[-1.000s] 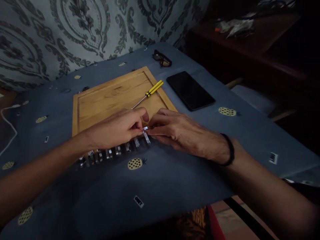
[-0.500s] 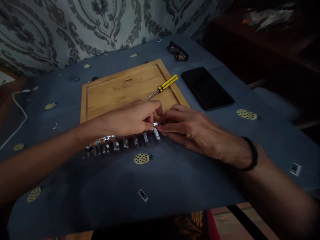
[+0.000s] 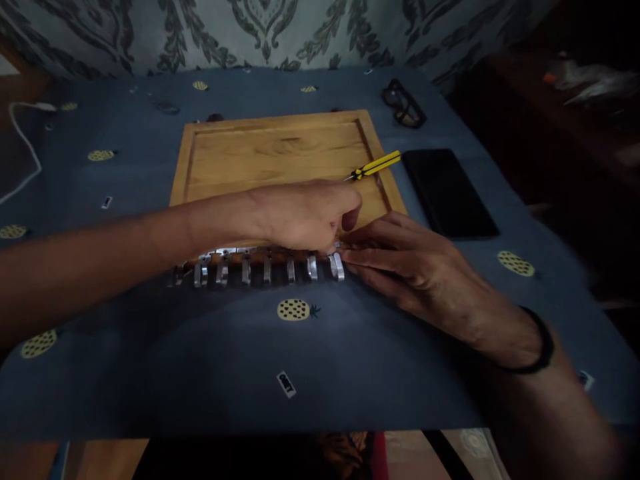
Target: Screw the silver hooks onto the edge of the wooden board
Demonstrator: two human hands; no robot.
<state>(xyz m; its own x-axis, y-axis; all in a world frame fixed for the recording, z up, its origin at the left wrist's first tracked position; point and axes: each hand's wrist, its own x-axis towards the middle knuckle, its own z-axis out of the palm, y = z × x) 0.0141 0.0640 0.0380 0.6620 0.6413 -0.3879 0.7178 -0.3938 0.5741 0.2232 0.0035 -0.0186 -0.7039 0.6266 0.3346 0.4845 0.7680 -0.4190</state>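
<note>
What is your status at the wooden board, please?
Left hand and right hand at rightmost metal piece, grip unclear. Others along near edge of wooden board. Screwdriver across its right rim, beyond hands.

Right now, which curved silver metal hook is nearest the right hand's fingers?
The rightmost curved silver metal hook, ending the row beside the right hand; the others all sit further left.

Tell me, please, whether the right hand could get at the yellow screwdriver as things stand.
Probably yes: the yellow screwdriver has its handle uncovered beyond the right hand; the left hand hides only the other end.
</note>
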